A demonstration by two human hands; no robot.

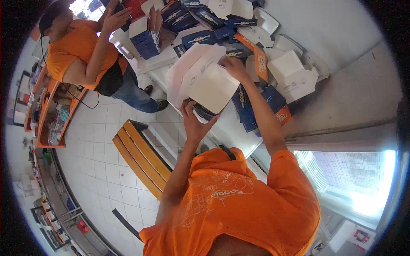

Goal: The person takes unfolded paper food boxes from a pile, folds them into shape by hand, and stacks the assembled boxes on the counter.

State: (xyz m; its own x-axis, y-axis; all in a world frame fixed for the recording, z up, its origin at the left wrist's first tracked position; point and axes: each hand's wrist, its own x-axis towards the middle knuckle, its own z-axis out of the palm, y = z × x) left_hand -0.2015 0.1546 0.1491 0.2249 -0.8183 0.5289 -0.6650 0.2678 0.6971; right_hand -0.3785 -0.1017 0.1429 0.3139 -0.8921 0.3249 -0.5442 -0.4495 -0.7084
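In front of me is an open paperboard food box point(214, 90), white inside with a dark blue outer side. Its pale lid flaps point(188, 70) stand raised on the left; it may be several boxes nested together. My left hand point(194, 123) grips the near side, fingers and thumb spread along the dark wall. At the far right corner, my right hand point(234, 69) is closed over the rim, its fingertips partly hidden. Just beyond my right hand lies an orange printed box panel point(260, 64).
A heap of blue-and-white boxes point(196, 37) covers the back of the white counter point(350, 96), with opened white boxes point(294, 74) at right. A stack of folded boxes point(145, 40) stands at left. Another person point(83, 59) stands beyond a slatted wooden bench point(141, 155).
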